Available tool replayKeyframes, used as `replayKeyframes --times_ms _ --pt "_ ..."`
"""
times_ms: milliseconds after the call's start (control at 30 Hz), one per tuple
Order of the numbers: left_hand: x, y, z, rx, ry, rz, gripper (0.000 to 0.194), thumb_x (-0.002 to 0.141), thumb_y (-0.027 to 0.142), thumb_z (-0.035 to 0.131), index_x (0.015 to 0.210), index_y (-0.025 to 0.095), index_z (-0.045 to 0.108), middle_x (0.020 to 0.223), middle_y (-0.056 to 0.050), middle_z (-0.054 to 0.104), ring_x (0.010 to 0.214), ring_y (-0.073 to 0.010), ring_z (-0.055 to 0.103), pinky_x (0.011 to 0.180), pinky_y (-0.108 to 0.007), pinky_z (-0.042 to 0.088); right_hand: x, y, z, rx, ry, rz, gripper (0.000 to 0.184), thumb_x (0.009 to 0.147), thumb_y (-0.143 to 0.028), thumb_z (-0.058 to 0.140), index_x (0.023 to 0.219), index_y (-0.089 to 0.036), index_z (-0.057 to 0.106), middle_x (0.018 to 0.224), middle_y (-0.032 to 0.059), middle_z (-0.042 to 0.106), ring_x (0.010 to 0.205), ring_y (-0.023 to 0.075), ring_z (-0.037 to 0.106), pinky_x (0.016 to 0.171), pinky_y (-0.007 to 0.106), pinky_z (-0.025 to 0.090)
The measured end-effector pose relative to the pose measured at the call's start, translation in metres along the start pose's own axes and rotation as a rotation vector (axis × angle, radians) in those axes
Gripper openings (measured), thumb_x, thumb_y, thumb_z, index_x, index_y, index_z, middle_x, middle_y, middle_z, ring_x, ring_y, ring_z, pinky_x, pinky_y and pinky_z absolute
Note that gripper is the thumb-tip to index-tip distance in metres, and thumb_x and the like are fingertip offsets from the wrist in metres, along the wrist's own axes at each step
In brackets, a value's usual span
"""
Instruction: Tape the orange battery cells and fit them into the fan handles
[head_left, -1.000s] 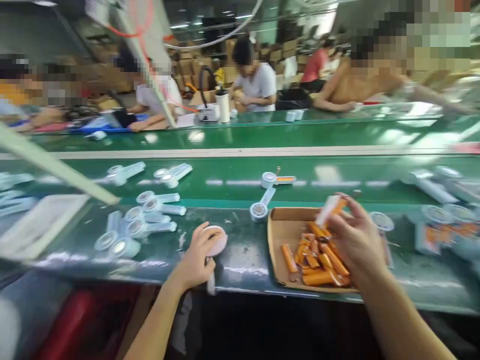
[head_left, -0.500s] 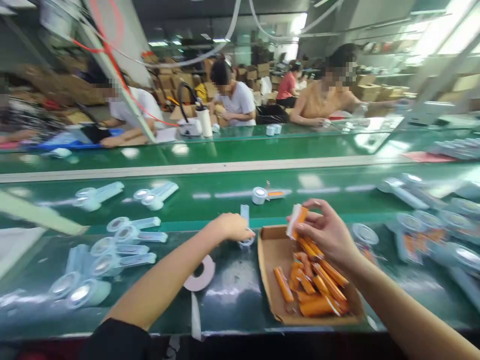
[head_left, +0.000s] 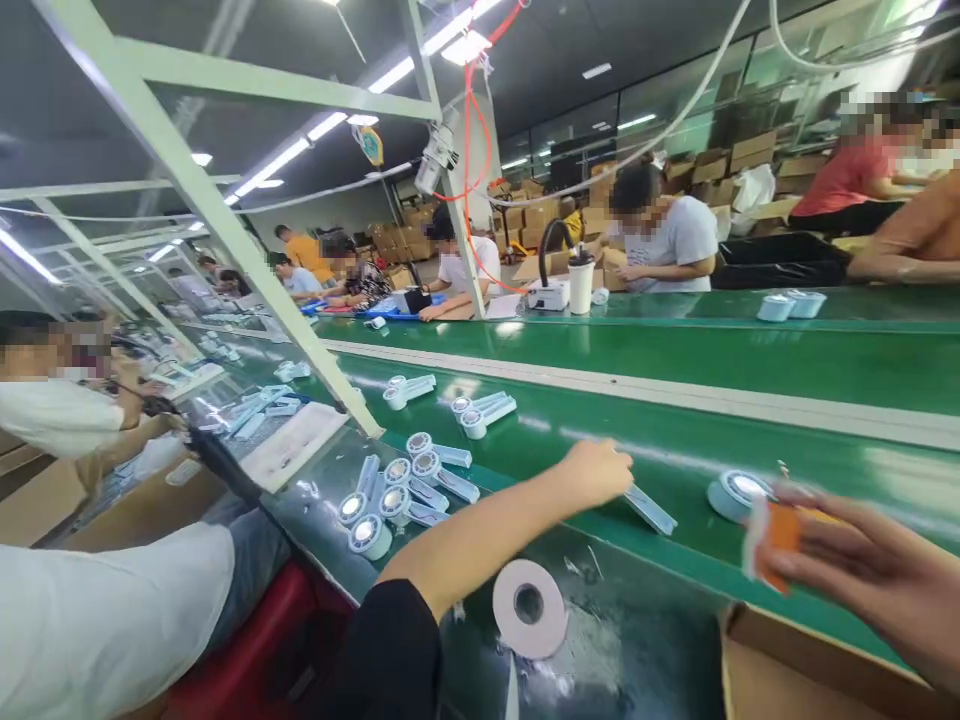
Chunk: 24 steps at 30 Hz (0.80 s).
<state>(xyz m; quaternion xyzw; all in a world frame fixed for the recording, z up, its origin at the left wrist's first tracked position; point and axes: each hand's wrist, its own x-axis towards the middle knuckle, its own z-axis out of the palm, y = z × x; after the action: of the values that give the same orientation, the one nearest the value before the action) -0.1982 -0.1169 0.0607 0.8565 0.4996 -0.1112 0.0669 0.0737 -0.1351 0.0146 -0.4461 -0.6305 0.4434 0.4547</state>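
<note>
My left hand (head_left: 600, 472) reaches forward over the near edge of the green belt, fingers closed around a light-blue handheld fan (head_left: 651, 508). Its handle sticks out to the lower right; the round head is hidden under my fingers. At the right, my right hand (head_left: 874, 560) pinches an orange battery (head_left: 781, 540) with a white strip on its left side. Just behind that battery, another light-blue fan (head_left: 735, 493) lies on the belt, partly covered by my right hand. Below my left forearm, a roll of white tape (head_left: 551, 625) lies flat on the dark bench.
Several light-blue fans (head_left: 397, 490) are grouped left of my forearm. A cardboard tray (head_left: 795, 665) sits at the lower right. A slanted pale post (head_left: 300, 330) rises at the left, near a white tray (head_left: 296, 445). A co-worker (head_left: 67, 420) sits close on my left; others work across the belt.
The view has swung left. My left hand has lifted the fan from beside the tray and turned it, handle now toward the lower right. My right hand has moved from above the tray, still holding the battery.
</note>
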Motion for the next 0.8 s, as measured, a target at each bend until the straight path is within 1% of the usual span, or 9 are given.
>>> replayKeyframes --times_ms 67,133,233,367,467,533,600,700,800 --pt "0.009 -0.011 0.001 -0.083 -0.001 0.085 0.02 0.073 -0.003 0.074 0.072 0.017 0.074 0.113 -0.011 0.078 0.116 -0.0273 0.068 0.102 -0.039 0.053 0.016 -0.026 0.011 -0.037 -0.082 0.069 0.046 0.059 -0.058 0.089 0.097 -0.037 0.074 0.084 0.011 0.084 0.078 0.0363 0.082 0.071 0.049 0.067" --pt "0.02 -0.022 0.007 -0.18 0.02 0.163 0.015 0.074 0.006 0.081 0.072 0.02 0.076 0.116 -0.008 0.079 0.118 -0.0246 0.069 0.11 -0.036 0.049 0.032 -0.038 0.026 -0.047 -0.15 0.057 0.047 0.063 -0.059 0.084 0.097 -0.029 0.067 0.08 0.0071 0.084 0.079 0.034 0.083 0.073 0.046 0.066" --pt "0.031 -0.033 0.023 -0.319 0.095 0.188 0.008 0.087 0.017 0.074 0.083 0.021 0.079 0.118 -0.006 0.079 0.121 -0.0232 0.068 0.115 -0.037 0.045 0.049 -0.028 0.046 -0.132 -0.24 0.018 0.04 0.074 -0.048 0.08 0.103 -0.028 0.063 0.083 0.0012 0.083 0.084 0.0268 0.083 0.08 0.04 0.065" --pt "0.034 -0.032 0.041 -0.448 0.197 0.074 0.027 0.101 0.024 0.05 0.101 0.017 0.076 0.111 -0.009 0.078 0.108 -0.0216 0.069 0.099 -0.032 0.052 0.055 -0.005 0.057 -0.427 -0.37 -0.097 0.033 0.088 -0.032 0.074 0.119 -0.028 0.065 0.085 -0.0019 0.082 0.079 0.0202 0.08 0.079 0.033 0.06" --pt "0.036 -0.023 0.046 -0.495 0.244 -0.038 0.031 0.103 0.026 0.044 0.107 0.016 0.074 0.102 -0.007 0.077 0.099 -0.0211 0.069 0.088 -0.029 0.054 0.055 -0.001 0.059 -0.751 -0.426 -0.252 0.032 0.093 -0.033 0.073 0.124 -0.028 0.069 0.085 0.0008 0.082 0.077 0.0219 0.078 0.071 0.03 0.053" --pt "0.039 -0.016 0.046 -0.516 0.263 -0.086 0.031 0.103 0.026 0.045 0.106 0.016 0.074 0.099 -0.006 0.077 0.096 -0.0199 0.069 0.085 -0.027 0.054 0.054 -0.003 0.059 -0.916 -0.462 -0.289 0.028 0.096 -0.035 0.07 0.123 -0.027 0.072 0.086 0.0034 0.082 0.077 0.0243 0.078 0.067 0.029 0.049" --pt "0.04 -0.01 0.046 -0.528 0.285 -0.118 0.033 0.105 0.026 0.043 0.105 0.015 0.074 0.099 -0.004 0.077 0.098 -0.0192 0.07 0.086 -0.026 0.054 0.052 -0.008 0.059 -1.041 -0.509 -0.269 0.026 0.1 -0.037 0.066 0.123 -0.026 0.072 0.087 0.0057 0.082 0.079 0.0268 0.079 0.065 0.029 0.048" --pt "0.04 -0.002 0.042 -0.539 0.321 -0.149 0.041 0.109 0.026 0.035 0.107 0.012 0.074 0.098 -0.001 0.074 0.105 -0.02 0.071 0.091 -0.029 0.054 0.048 -0.015 0.065 -1.218 -0.537 -0.207 0.033 0.103 -0.039 0.061 0.133 -0.027 0.069 0.088 0.0103 0.082 0.081 0.032 0.08 0.063 0.03 0.049" --pt "0.039 0.002 0.038 -0.556 0.312 -0.162 0.033 0.111 0.028 0.045 0.106 0.012 0.073 0.098 -0.001 0.074 0.099 -0.0197 0.073 0.089 -0.032 0.058 0.046 -0.018 0.07 -1.304 -0.571 -0.166 0.036 0.104 -0.037 0.059 0.137 -0.026 0.068 0.089 0.0147 0.081 0.083 0.0358 0.08 0.063 0.032 0.051"
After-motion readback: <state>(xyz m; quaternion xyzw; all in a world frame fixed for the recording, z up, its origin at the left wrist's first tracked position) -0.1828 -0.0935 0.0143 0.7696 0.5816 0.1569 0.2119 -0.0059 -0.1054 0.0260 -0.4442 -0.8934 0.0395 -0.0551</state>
